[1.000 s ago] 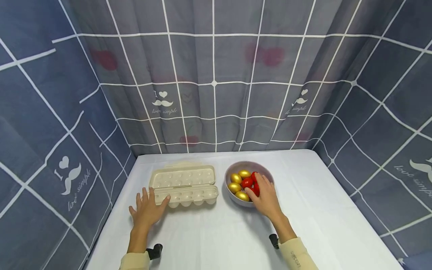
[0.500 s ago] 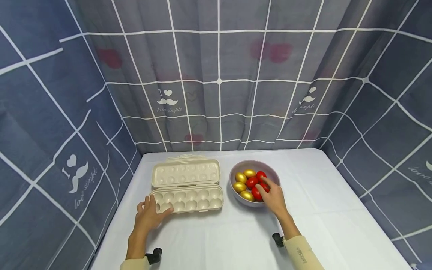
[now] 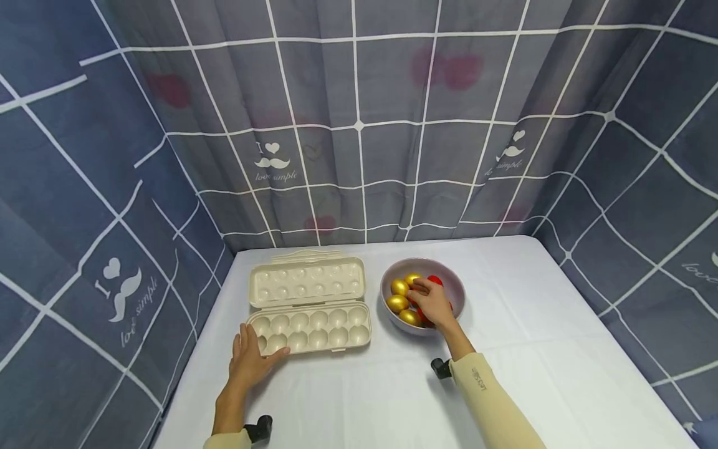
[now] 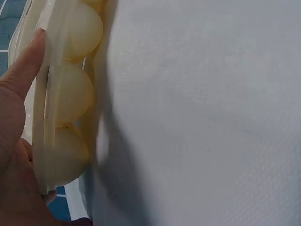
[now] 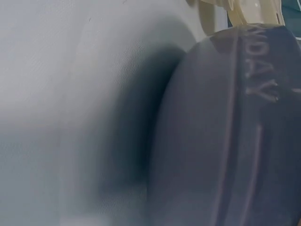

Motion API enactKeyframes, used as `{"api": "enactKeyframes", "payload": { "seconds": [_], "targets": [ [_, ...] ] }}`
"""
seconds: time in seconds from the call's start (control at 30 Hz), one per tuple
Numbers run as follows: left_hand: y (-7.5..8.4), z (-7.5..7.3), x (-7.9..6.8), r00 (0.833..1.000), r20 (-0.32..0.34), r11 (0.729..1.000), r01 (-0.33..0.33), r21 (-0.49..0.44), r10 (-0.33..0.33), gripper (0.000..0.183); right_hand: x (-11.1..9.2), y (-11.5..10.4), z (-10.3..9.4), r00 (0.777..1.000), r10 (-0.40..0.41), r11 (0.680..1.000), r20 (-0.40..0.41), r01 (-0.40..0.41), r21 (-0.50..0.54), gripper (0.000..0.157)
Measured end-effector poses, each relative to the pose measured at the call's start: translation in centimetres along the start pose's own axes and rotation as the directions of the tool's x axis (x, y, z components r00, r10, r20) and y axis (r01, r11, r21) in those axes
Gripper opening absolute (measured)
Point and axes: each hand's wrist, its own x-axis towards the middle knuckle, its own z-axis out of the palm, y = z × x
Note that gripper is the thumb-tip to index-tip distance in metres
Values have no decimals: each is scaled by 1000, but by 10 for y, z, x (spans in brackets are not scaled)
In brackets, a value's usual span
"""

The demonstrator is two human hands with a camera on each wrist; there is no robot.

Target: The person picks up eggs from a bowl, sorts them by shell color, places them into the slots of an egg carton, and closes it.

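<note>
An opened cream egg carton [image 3: 308, 330] with hollow cups lies left of centre in the head view, its lid [image 3: 306, 280] folded back. My left hand [image 3: 247, 362] grips its front left corner, thumb along the front rim and fingers round the left side. In the left wrist view the thumb [image 4: 29, 61] presses the rim above the rounded cups. A mauve bowl [image 3: 455, 293] holds golden eggs [image 3: 397, 304] and red eggs [image 3: 434, 280]. My right hand [image 3: 434, 304] reaches into it, bent fingertips at a red egg they partly cover; I cannot tell whether they hold it.
A white cloth [image 3: 359, 399] covers the table. Dark blue-grey checked curtains [image 3: 314, 156] enclose its back and sides. In the right wrist view the bowl's outer wall [image 5: 197, 141] fills the right part, with the carton [image 5: 251, 12] beyond.
The carton's front has swung down, so its cups now show from above; my left hand still holds its corner. My right hand has shifted left inside the bowl, from the right-hand red eggs.
</note>
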Motion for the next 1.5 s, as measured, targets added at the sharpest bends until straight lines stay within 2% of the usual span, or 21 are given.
{"api": "enactKeyframes", "payload": {
  "seconds": [0.27, 0.4, 0.53, 0.7, 0.9, 1.1, 1.2, 1.33, 1.5],
  "targets": [
    [-3, 3, 0, 1000, -25, 1000, -8, -12, 7, 131, 4, 4, 7, 995, 56, 997, 78, -51, -62, 48],
    [-4, 3, 0, 999, -35, 1000, -4, -29, 3, 132, 6, 1, 13, 992, 51, 990, 115, -35, -133, 51],
    [-4, 4, 1, 999, -35, 999, -13, -31, 12, 131, 9, 1, 16, 995, 36, 976, 91, -16, -216, 52],
    [-2, 6, 4, 998, -53, 999, -35, -22, 34, 130, 12, 3, 18, 997, 37, 971, 74, -19, -238, 52],
    [-5, 6, 0, 999, -49, 999, -8, -42, 5, 130, 10, 6, 22, 982, 48, 947, 185, 14, -320, 38],
    [-6, 6, 1, 998, -58, 999, -27, -48, 24, 129, 8, 5, 22, 965, 12, 927, 262, 88, -366, 29],
    [-6, 7, 1, 999, -51, 999, -23, -44, 21, 130, 8, 6, 22, 961, 0, 908, 276, 116, -402, 31],
    [-7, 8, -1, 1000, -29, 999, -2, -43, 1, 130, 9, 7, 23, 959, 22, 905, 283, 102, -413, 32],
    [-4, 6, 1, 999, -38, 999, -6, -42, 5, 129, 14, 8, 22, 963, 16, 903, 268, 101, -418, 30]
  ]
}}
